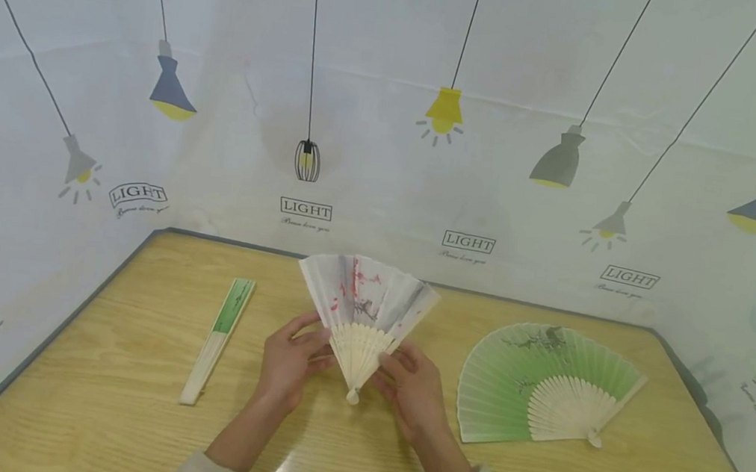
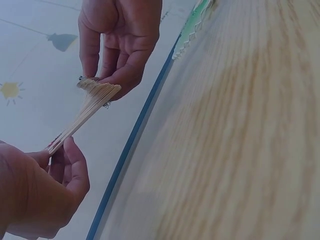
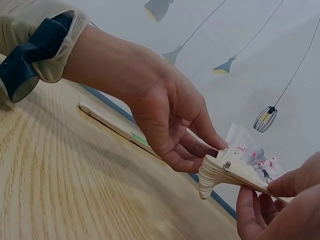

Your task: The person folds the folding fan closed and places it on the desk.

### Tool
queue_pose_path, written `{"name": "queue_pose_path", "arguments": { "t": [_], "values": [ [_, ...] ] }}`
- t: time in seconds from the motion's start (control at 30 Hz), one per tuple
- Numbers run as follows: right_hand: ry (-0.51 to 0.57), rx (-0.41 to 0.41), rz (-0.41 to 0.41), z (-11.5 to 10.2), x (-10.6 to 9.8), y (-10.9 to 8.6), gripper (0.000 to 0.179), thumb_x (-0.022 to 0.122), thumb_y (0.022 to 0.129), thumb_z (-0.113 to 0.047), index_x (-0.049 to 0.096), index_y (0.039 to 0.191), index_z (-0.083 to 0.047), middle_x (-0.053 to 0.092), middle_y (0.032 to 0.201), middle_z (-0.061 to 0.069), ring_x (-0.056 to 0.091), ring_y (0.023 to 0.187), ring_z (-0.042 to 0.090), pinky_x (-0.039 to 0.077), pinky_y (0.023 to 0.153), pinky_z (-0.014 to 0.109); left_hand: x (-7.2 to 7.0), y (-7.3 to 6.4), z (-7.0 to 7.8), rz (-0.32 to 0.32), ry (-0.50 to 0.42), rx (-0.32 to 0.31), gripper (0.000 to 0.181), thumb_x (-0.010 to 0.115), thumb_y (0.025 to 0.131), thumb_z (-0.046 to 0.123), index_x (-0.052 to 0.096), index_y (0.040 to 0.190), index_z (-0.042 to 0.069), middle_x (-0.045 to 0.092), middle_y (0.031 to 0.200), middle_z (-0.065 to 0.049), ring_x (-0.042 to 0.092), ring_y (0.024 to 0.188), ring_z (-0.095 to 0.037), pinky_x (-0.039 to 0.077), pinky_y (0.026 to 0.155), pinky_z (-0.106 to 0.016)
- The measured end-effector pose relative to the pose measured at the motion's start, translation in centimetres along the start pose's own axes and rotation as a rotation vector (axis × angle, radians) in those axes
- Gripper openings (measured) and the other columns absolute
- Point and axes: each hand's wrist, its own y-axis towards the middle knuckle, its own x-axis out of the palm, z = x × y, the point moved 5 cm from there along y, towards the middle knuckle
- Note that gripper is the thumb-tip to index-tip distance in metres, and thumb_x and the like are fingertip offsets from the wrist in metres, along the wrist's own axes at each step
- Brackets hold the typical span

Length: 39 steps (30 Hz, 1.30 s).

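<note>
A partly spread folding fan (image 1: 366, 295) with pale wooden ribs and white cloth, printed with red blossoms and grey branches, is held up over the table. Its pivot end (image 1: 353, 396) points down toward the person. My left hand (image 1: 289, 359) pinches the left outer rib between thumb and fingers. On the opposite edge, the right outer rib is pinched by my right hand (image 1: 413, 389). In the left wrist view the fan's ribs (image 2: 92, 102) appear nearly edge-on between both hands. The right wrist view shows the metal pivot pin (image 3: 227, 165) and the stacked rib ends.
To the left, a folded fan (image 1: 216, 342) with a green cloth strip lies on the wooden table (image 1: 132, 424). A widely spread green fan (image 1: 506, 386) with dark branch print rests at the right. White lamp-printed sheeting (image 1: 384, 169) stands behind and along both sides.
</note>
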Motion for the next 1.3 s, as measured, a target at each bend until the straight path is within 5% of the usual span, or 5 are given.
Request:
{"name": "queue_pose_path", "arguments": {
  "t": [1.3],
  "values": [
    [-0.015,-0.029,-0.102,-0.25,0.5,-0.24,0.04,0.056,0.093,0.002,0.046,0.131,0.01,0.059,0.114,0.019,0.063,0.097,0.024,0.055,0.087,0.04,0.28,-0.09,-0.03,-0.046,0.059,-0.006,0.035,0.061,0.09,-0.004,0.057,0.125,-0.003,0.069,0.095,-0.02,0.069,0.076,-0.026,0.06,0.071,-0.037]
  ]
}}
